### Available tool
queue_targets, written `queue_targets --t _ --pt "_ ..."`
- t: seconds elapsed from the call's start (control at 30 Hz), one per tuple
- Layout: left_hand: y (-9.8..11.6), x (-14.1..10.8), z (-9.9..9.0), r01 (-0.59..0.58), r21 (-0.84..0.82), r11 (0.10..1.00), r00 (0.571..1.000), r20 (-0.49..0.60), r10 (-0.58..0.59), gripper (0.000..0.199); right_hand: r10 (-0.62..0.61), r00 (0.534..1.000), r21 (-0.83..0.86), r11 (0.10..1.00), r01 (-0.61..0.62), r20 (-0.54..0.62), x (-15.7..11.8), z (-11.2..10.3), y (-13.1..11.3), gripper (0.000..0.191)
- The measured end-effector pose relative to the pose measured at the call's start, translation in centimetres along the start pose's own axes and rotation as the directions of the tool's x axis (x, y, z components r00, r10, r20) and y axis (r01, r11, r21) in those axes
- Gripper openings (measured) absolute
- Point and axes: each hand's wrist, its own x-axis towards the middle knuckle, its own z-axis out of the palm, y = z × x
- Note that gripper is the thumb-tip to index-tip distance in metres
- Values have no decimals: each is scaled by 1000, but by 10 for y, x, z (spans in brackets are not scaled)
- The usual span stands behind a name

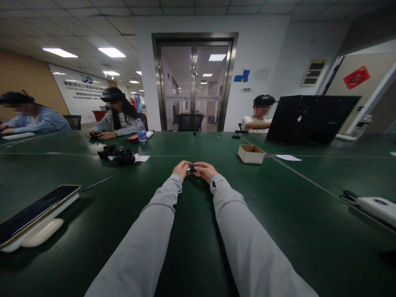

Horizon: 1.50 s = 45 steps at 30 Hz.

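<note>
Both my arms reach out over the green table (pixel 192 231) in light grey sleeves. Between my hands is a small object, black with a silver metal end (pixel 191 168); it is too small to name. My left hand (pixel 180 168) closes its fingers at the silver end. From the other side, my right hand (pixel 205 170) pinches the black part between thumb and fingers. The fingertips of the two hands nearly meet, hiding some of the object.
Black bundled items (pixel 119 154) and white paper (pixel 142 158) lie front-left. Nearer are a phone (pixel 37 208) and a thin dark stick (pixel 97 183). Front-right are an open box (pixel 251 156) and a monitor (pixel 311 119). Several people sit across the table, near a water bottle (pixel 141 132).
</note>
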Motion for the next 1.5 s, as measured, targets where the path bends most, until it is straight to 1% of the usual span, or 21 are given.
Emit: queue_targets --t 0.13,0.27,0.37,0.43,0.53,0.6,0.67,0.73,0.87,1.0,1.1,1.17,1.5 --pt "0 -1 0 0 10 1000 1000 11 0 23 3 1000 6 1000 -3 -7 -1 0 -1 19" --pt "0 -2 -1 -28 75 997 999 22 27 23 -2 1000 8 1000 2 3 -2 0 0 24" --pt "1 -3 -1 -65 68 996 998 16 64 23 -19 1000 29 999 19 15 -1 1 1 19" --pt "1 -3 -2 -73 54 996 997 5 73 24 -30 1000 23 999 30 -1 1 2 2 16" --pt "2 -3 -2 -60 26 998 998 -4 60 25 -18 1000 -61 998 18 -6 5 4 5 20" --pt "2 -2 -2 -51 8 999 999 12 51 28 -3 1000 -133 991 6 22 8 4 7 22" --pt "2 -2 -2 -41 1 999 999 28 41 35 -6 999 -161 987 12 44 10 3 7 20" --pt "3 -2 -1 -22 -4 1000 999 26 22 37 -17 999 -145 989 22 34 10 3 7 16" --pt "4 -2 -1 10 1 1000 1000 6 -10 23 -29 999 -104 994 28 -12 7 2 6 12" --pt "4 -4 -3 -22 32 999 999 24 21 30 -13 1000 -87 996 12 -5 4 1 4 13" --pt "6 -5 -2 12 14 1000 1000 22 -13 25 -26 1000 -64 998 26 -9 4 1 4 13" --pt "6 -5 -1 20 8 1000 999 27 -20 25 -37 999 -64 997 36 -9 4 0 4 13" --pt "2 -4 -2 -8 43 999 1000 23 7 27 -44 999 -92 995 42 -16 3 0 4 14"
